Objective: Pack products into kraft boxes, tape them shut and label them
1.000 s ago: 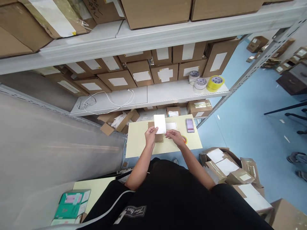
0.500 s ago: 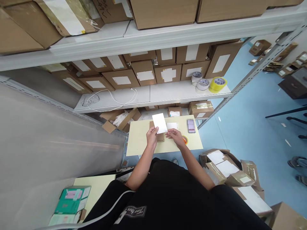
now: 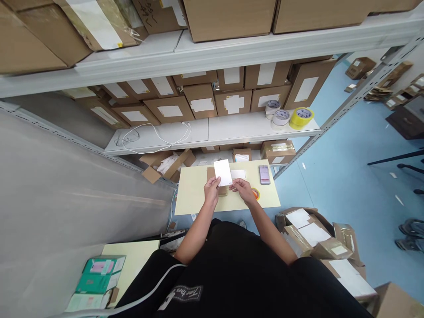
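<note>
My left hand (image 3: 212, 191) pinches the lower edge of a white sheet of paper (image 3: 223, 172) and holds it up above a small brown cardboard box (image 3: 222, 191) on the pale yellow table (image 3: 192, 196). My right hand (image 3: 243, 190) hovers just right of the sheet with its fingers near the sheet's lower right corner; whether it grips anything is too small to tell. A white label strip (image 3: 239, 174) lies flat behind my right hand. An orange tape roll (image 3: 255, 193) lies beside my right wrist.
A small stack of purple cards (image 3: 264, 174) lies at the table's far right. Metal shelving (image 3: 212, 132) with taped cartons, tape rolls (image 3: 291, 117) and a white cable (image 3: 155, 134) stands behind. Opened boxes (image 3: 318, 236) crowd the blue floor to my right. A green box (image 3: 99, 276) sits at lower left.
The white sheet in my left hand has tilted slightly and come a little lower toward the box. My right hand stays beside it. The view shifted slightly.
</note>
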`<state>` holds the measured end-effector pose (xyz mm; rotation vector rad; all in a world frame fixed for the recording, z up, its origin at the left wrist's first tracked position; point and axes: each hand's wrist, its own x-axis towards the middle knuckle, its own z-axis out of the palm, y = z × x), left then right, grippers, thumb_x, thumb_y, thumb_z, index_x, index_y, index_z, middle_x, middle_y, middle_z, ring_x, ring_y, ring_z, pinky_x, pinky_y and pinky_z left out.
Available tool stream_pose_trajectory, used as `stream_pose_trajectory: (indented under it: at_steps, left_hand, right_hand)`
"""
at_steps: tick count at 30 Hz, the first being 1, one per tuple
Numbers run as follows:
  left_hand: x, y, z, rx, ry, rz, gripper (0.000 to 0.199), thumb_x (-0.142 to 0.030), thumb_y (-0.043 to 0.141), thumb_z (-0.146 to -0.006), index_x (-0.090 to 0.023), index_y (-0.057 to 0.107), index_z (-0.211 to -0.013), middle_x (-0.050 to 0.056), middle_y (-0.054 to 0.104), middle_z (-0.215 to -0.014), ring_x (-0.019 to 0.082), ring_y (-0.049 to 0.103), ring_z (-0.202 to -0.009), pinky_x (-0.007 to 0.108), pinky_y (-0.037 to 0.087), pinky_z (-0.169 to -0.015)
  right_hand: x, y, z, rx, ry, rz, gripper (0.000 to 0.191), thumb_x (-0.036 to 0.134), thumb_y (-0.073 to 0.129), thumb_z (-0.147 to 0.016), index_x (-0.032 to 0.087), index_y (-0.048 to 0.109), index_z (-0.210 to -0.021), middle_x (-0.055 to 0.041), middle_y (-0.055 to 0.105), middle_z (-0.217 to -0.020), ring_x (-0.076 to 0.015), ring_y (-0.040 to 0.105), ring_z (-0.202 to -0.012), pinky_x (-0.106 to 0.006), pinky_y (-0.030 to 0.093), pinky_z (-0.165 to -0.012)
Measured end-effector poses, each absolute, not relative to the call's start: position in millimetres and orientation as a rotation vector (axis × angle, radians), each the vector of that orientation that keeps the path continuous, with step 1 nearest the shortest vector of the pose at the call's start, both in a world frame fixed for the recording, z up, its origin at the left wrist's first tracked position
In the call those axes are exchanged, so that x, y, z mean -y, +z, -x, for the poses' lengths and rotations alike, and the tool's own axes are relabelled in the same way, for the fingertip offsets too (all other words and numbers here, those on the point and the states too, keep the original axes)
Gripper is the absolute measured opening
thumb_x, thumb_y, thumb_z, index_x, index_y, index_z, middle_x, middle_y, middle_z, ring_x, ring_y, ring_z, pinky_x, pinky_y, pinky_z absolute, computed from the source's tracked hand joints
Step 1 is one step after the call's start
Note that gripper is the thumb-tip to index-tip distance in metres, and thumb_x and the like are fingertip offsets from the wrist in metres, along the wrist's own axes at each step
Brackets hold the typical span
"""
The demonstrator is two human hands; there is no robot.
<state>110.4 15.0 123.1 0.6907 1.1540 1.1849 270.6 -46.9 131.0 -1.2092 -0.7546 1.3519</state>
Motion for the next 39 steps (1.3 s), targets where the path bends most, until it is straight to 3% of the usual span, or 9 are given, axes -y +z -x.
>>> stream_pose_trajectory:
  at_steps: [4, 11, 18, 30, 33, 36, 39]
  left_hand:
    - [-13.4, 124.2, -112.6, -1.136, 1.217, -0.679, 0.052, -0.048, 0.097, -0.061, -0.016, 0.074, -0.095, 0.007, 0.078, -0.094, 0.02, 0.073, -0.089, 0.034, 0.054, -0.084]
    - [-10.2, 128.0, -113.9, -1.145, 1.225, -0.664, 0.052, -0.046, 0.098, -0.061, -0.015, 0.075, -0.096, 0.007, 0.078, -0.094, 0.018, 0.072, -0.085, 0.031, 0.054, -0.08]
    - [-6.9, 130.1, -116.5, -1.128, 1.246, -0.618, 0.052, -0.044, 0.1, -0.058, -0.015, 0.075, -0.094, 0.007, 0.079, -0.095, 0.018, 0.072, -0.087, 0.033, 0.054, -0.086]
    - [-0.5, 123.8, -118.9, -1.158, 1.21, -0.669, 0.054, -0.048, 0.098, -0.06, -0.015, 0.074, -0.096, 0.007, 0.077, -0.093, 0.018, 0.071, -0.084, 0.03, 0.053, -0.077]
    - [-0.1, 120.9, -119.8, -1.214, 1.174, -0.736, 0.062, -0.049, 0.095, -0.065, -0.016, 0.072, -0.112, 0.011, 0.077, -0.104, 0.021, 0.072, -0.092, 0.033, 0.055, -0.081]
    - [0.9, 126.4, -118.9, -1.382, 1.181, -0.92, 0.078, -0.04, 0.097, -0.063, -0.02, 0.068, -0.132, 0.013, 0.073, -0.122, 0.023, 0.072, -0.102, 0.034, 0.056, -0.086]
    - [5.3, 141.9, -117.2, -1.357, 1.065, -1.247, 0.053, -0.041, 0.092, -0.071, -0.02, 0.077, -0.117, 0.011, 0.076, -0.116, 0.023, 0.072, -0.101, 0.034, 0.057, -0.087]
  right_hand:
    - [49.1, 132.5, -272.1, 0.767, 1.336, 1.229, 0.034, 0.056, 0.078, -0.08, 0.024, 0.07, -0.087, -0.0064, 0.08, -0.087, -0.0224, 0.075, -0.081, -0.034, 0.056, -0.074]
    - [50.4, 134.3, -273.3, 0.77, 1.325, 1.246, 0.034, 0.057, 0.077, -0.08, 0.024, 0.069, -0.085, -0.0063, 0.079, -0.086, -0.0218, 0.075, -0.08, -0.034, 0.056, -0.076]
    - [53.5, 135.9, -273.2, 0.734, 1.329, 1.247, 0.032, 0.053, 0.079, -0.078, 0.023, 0.07, -0.084, -0.0069, 0.08, -0.087, -0.0219, 0.075, -0.079, -0.033, 0.055, -0.073]
    - [60.1, 143.1, -273.6, 0.71, 1.331, 1.215, 0.032, 0.052, 0.081, -0.075, 0.023, 0.069, -0.081, -0.0034, 0.077, -0.077, -0.0195, 0.073, -0.073, -0.032, 0.053, -0.073]
    - [61.7, 142.4, -273.7, 0.725, 1.329, 1.183, 0.031, 0.053, 0.077, -0.079, 0.023, 0.068, -0.082, -0.0023, 0.076, -0.077, -0.0185, 0.071, -0.072, -0.032, 0.052, -0.073]
    - [63.2, 143.6, -274.3, 0.782, 1.31, 1.167, 0.033, 0.056, 0.074, -0.084, 0.024, 0.067, -0.083, -0.0018, 0.075, -0.08, -0.0178, 0.07, -0.074, -0.031, 0.052, -0.073]
    - [64.5, 147.3, -275.5, 0.867, 1.28, 1.163, 0.035, 0.059, 0.072, -0.086, 0.024, 0.066, -0.084, -0.0012, 0.074, -0.08, -0.018, 0.069, -0.076, -0.032, 0.052, -0.075]
